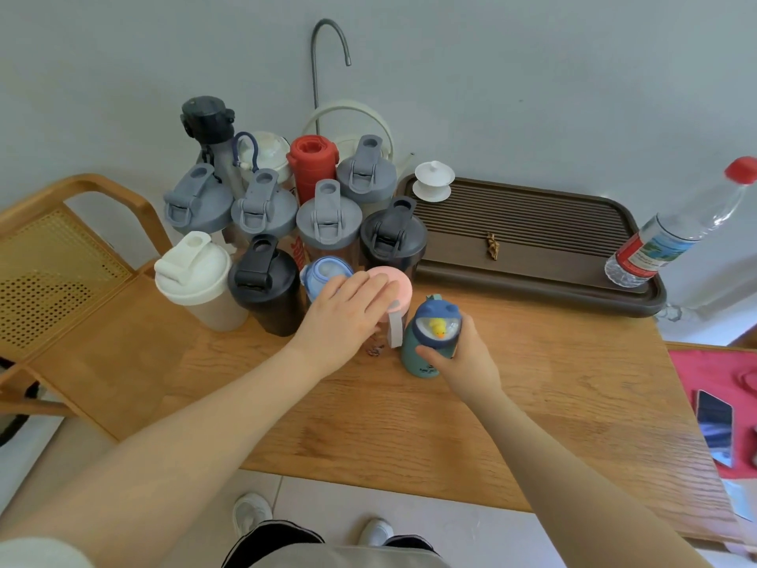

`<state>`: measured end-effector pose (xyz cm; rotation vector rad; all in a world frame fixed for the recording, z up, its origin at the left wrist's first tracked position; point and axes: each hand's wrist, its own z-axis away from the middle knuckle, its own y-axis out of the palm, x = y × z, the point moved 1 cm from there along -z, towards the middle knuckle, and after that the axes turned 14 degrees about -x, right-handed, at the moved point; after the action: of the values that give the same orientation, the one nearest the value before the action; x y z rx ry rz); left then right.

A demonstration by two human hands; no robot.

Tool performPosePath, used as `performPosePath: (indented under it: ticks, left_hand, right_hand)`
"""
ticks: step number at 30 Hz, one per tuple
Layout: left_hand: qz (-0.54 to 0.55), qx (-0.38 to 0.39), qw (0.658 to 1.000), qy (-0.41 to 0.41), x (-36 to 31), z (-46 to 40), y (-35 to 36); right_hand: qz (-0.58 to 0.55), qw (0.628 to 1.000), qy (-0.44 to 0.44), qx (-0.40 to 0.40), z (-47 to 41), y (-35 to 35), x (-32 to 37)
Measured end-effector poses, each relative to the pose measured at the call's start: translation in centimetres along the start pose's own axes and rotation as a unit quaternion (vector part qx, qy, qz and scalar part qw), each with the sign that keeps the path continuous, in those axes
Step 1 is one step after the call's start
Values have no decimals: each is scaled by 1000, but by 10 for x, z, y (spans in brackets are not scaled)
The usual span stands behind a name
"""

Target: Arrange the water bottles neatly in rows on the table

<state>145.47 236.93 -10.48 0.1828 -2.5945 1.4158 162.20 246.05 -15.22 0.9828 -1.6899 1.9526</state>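
Several shaker bottles with grey, black and white lids stand packed in rows at the back left of the wooden table (532,424). In the front row are a white shaker (196,280), a black shaker (264,282), a light blue bottle (321,272) and a pink-lidded bottle (393,286). My left hand (346,313) lies flat over the pink lid and part of the blue bottle. My right hand (458,354) grips a small teal bottle (422,354) with a blue cap and a yellow duck, standing on the table just right of the pink one.
A dark brown tea tray (532,223) fills the back right, holding a white lidded cup (434,180) and a clear plastic bottle (672,235) with a red cap. A wooden chair (69,256) stands at the left. A phone (715,424) lies on red cloth at the right.
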Motion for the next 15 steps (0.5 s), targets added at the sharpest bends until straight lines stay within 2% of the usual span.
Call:
performPosePath:
  ticks: [9,12,15]
  left_hand:
    - [64,-21,998,-21,9,15,-4]
    - [81,-44,992,-90,28,29,-15]
    - [82,-67,973,-205,55,45,-28]
  right_hand:
    - [-46,998,-36,1,13,-8,-3]
    - [-51,990,-114,-58,20,-18,14]
    - [-70,960,-246,-113,23,-22,44]
